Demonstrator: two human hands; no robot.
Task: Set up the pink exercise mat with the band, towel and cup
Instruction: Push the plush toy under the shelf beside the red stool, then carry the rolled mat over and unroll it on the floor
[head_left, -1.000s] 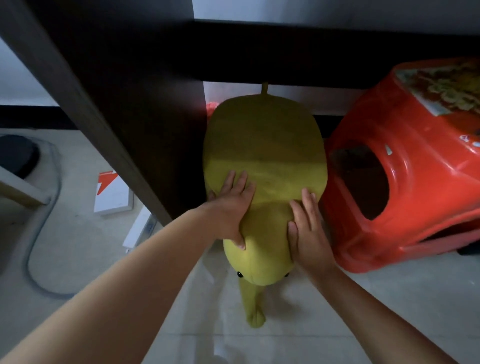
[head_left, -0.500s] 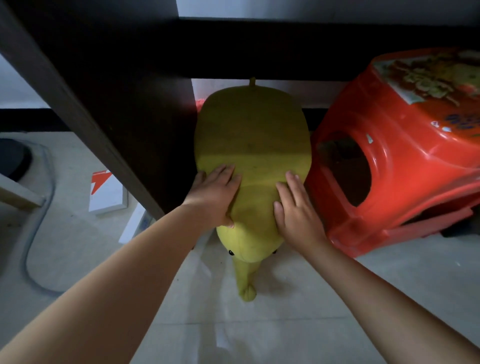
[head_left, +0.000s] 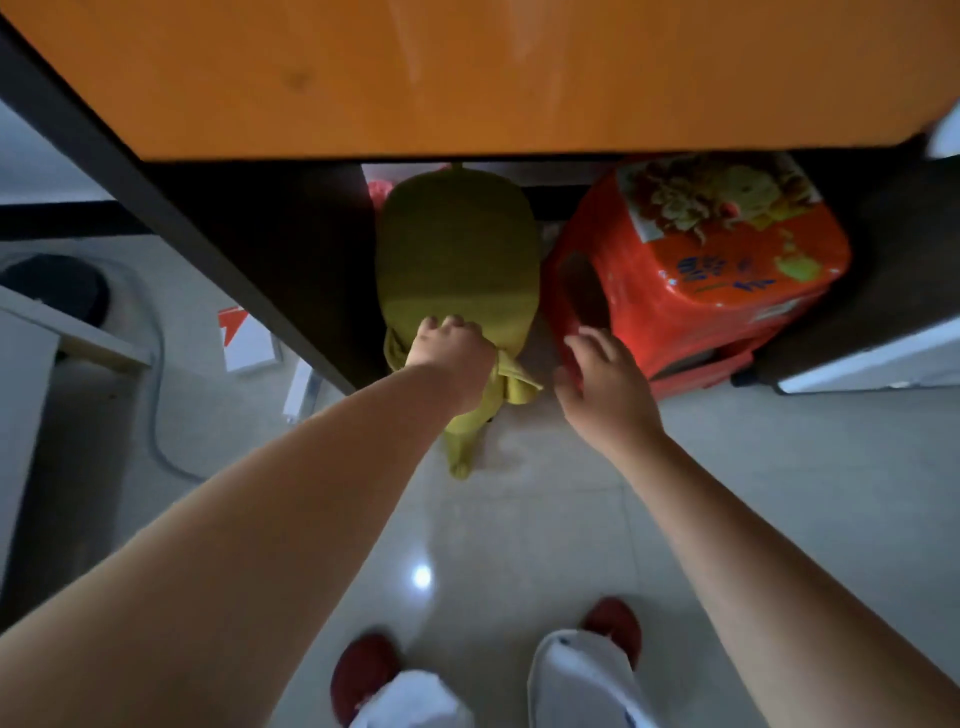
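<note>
Fingers of left hand (head_left: 451, 349) curled tight on the near end of a yellow-green plush (head_left: 457, 260), bunching its fabric; right hand (head_left: 597, 379) loose beside it, fingers apart, holding nothing, just in front of the red stool (head_left: 696, 270). Pink mat: not clearly in view; only a pink scrap (head_left: 378, 189) behind the plush, under the desk (head_left: 467, 73), can't tell if that is it. Band, towel, cup not seen. Step, as I judge it: clearing the plush out from under the desk to reach what is stored behind, so setup barely begun. Next move likely needs a pull toward the feet (head_left: 366, 675), plush squeezed between desk panel (head_left: 291, 270) and stool, may drag or nudge the stool. Writing: blue print on stool top, illegible; floral picture on it; orange-white box (head_left: 247, 340) on floor at left, no readable text.
</note>
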